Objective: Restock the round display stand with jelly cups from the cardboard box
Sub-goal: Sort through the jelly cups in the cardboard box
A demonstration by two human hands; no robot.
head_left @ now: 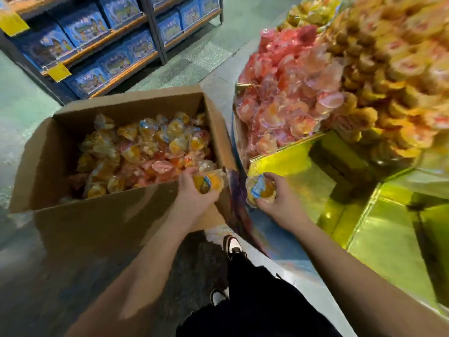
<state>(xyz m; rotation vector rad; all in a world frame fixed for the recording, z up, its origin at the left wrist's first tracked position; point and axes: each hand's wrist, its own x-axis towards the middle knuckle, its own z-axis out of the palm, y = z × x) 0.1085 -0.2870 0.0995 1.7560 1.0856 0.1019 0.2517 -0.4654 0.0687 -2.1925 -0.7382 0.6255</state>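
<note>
L hand [194, 190] & R hand [274, 203] grip jelly cups [209, 183] (count unclear).

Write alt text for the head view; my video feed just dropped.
Each hand holds jelly cups: the left hand at the near right corner of the open cardboard box, the right hand over the display stand. Pink and yellow cups fill the stand's upper compartments.
</note>
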